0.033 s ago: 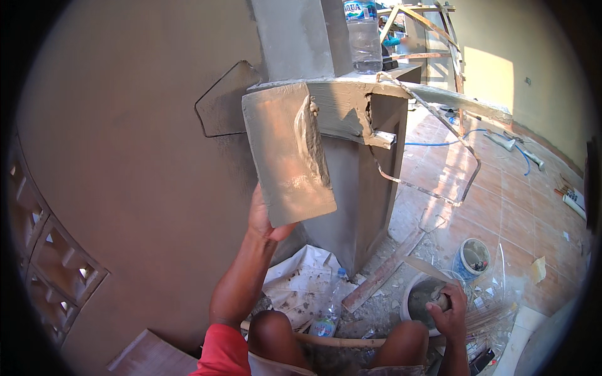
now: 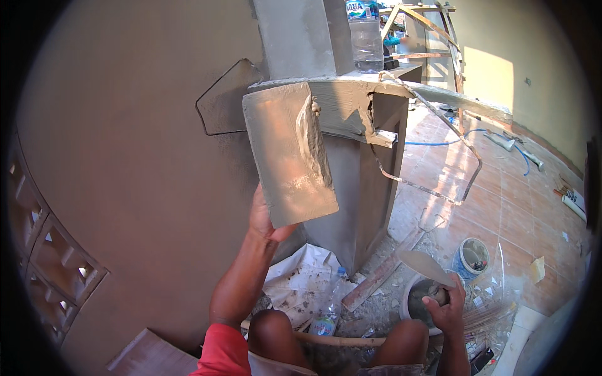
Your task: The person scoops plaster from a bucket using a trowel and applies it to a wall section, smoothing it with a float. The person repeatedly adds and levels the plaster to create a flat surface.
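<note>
Plaster board (image 2: 285, 156) in left hand (image 2: 266, 219): grey w/ wet grey mortar smear. Trowel (image 2: 426, 266) in right hand (image 2: 446, 308): dull grey blade. Wall (image 2: 125, 156): flat beige-brown. Column (image 2: 357, 188): raw cement grey. Floor tiles (image 2: 501, 207): terracotta orange, pale grout grid. Bucket (image 2: 471, 257): blue & white. Shirt sleeve (image 2: 222, 354): red. Hose (image 2: 439, 141): blue.

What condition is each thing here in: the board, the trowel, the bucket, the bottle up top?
left hand: raised, gripping the mortar board
mortar board: tilted, a ridge of wet mortar on it
right hand: holding the trowel
trowel: blade bare, over the bucket
bucket: open, mortar inside
water bottle: upright on the ledge
</note>
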Available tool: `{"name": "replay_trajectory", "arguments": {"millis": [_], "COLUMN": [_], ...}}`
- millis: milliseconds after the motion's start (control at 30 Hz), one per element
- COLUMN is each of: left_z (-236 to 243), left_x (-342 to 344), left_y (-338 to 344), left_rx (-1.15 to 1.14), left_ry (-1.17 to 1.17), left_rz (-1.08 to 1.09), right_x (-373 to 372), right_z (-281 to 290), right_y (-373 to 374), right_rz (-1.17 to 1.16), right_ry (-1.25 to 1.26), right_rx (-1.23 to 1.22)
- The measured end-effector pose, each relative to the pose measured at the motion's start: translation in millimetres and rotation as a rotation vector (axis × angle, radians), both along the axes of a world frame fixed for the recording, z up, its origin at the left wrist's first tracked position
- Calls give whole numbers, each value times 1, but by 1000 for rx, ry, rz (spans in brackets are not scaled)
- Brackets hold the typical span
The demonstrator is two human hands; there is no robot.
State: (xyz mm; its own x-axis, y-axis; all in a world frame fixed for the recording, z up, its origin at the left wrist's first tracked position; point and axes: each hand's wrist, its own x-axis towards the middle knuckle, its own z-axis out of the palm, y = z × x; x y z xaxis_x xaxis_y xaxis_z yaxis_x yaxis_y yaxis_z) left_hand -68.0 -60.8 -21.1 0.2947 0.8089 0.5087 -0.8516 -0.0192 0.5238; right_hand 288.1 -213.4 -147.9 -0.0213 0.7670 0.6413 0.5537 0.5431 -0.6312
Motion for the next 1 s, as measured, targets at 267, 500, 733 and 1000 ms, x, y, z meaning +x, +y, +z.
{"name": "replay_trajectory", "arguments": {"millis": [267,500,733,1000], "left_z": [-15,-18,-26,-42], "left_x": [-11,-15,-21,-28], "left_y": [-16,-36,-59,-59], "left_rx": [-20,-149,-98,-81], "left_ry": [18,-1,46,160], "left_rz": [-29,-102,-97,8], "right_x": [-60,-89,-99,-117], "right_z": [26,36,57,78], "right_y": [49,80,98,111], "right_rz": [131,98,40,22], "right_ry": [-66,-153,-220,-116], "right_rx": [368,554,616,739]}}
